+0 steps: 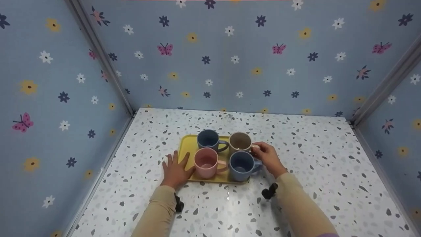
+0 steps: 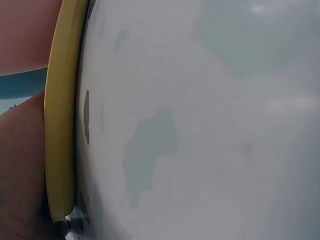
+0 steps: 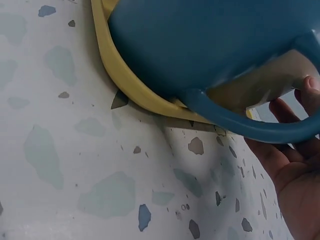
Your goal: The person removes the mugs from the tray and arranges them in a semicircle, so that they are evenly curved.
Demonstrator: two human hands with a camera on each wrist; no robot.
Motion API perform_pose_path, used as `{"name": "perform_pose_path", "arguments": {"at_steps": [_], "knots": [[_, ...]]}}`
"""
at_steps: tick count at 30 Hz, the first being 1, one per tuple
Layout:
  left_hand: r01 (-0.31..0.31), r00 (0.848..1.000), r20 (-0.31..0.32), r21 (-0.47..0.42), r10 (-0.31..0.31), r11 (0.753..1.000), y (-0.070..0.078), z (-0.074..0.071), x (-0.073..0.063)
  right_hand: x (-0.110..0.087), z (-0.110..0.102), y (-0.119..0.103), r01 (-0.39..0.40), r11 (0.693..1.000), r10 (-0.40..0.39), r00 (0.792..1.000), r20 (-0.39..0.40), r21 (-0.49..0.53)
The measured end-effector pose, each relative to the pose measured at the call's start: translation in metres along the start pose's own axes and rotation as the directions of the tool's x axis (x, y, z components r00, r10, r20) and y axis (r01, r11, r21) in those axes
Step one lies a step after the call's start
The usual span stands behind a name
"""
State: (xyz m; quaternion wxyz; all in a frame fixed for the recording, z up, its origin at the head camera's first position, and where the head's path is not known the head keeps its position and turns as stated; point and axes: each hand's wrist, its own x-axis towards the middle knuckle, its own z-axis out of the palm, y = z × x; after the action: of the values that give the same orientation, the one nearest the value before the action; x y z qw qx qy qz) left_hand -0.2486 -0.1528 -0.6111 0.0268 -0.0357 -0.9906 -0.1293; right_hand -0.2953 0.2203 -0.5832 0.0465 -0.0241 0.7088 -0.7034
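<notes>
Blue mug (image 1: pixel 241 167) at the tray's (image 1: pixel 186 144) near right could get knocked if my right grip (image 1: pixel 270 160), pinching the brown mug (image 1: pixel 240 141) at the tray's far right, swings low; left grip (image 1: pixel 176 171) spread on the tray's left edge.

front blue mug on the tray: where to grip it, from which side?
By its handle, likely best from the right. The front blue mug stands upright with that handle jutting right, past the edge of the yellow tray; the pink mug is to its left, the brown mug behind. The right hand, pinching the brown mug's handle, would probably need to clear first.
</notes>
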Motion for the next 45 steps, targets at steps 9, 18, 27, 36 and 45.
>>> {"name": "perform_pose_path", "arguments": {"at_steps": [9, 18, 27, 36, 45], "knots": [[0.002, 1.0, 0.013, -0.026, -0.001, 1.0, 0.002, -0.004, 0.003, 0.002, -0.001, -0.007, 0.004, 1.0, -0.004, 0.999, -0.042, -0.008], [-0.008, 1.0, 0.012, -0.01, 0.008, 1.0, 0.0, -0.004, 0.004, 0.003, -0.011, -0.014, 0.073, 0.996, -0.071, 0.997, -0.039, 0.05], [-0.002, 1.0, 0.02, 0.009, 0.002, 1.0, 0.0, -0.002, 0.001, -0.003, -0.031, -0.029, 0.063, 0.994, -0.058, 0.996, -0.061, 0.085], [0.013, 1.0, 0.021, 0.012, -0.014, 1.0, 0.001, -0.001, 0.001, -0.01, -0.055, -0.043, 0.067, 0.997, -0.065, 0.996, -0.068, 0.029], [0.004, 1.0, 0.024, -0.017, -0.004, 1.0, 0.0, 0.001, 0.0, -0.005, -0.084, -0.028, 0.035, 0.998, -0.042, 0.989, -0.144, -0.049]]}}
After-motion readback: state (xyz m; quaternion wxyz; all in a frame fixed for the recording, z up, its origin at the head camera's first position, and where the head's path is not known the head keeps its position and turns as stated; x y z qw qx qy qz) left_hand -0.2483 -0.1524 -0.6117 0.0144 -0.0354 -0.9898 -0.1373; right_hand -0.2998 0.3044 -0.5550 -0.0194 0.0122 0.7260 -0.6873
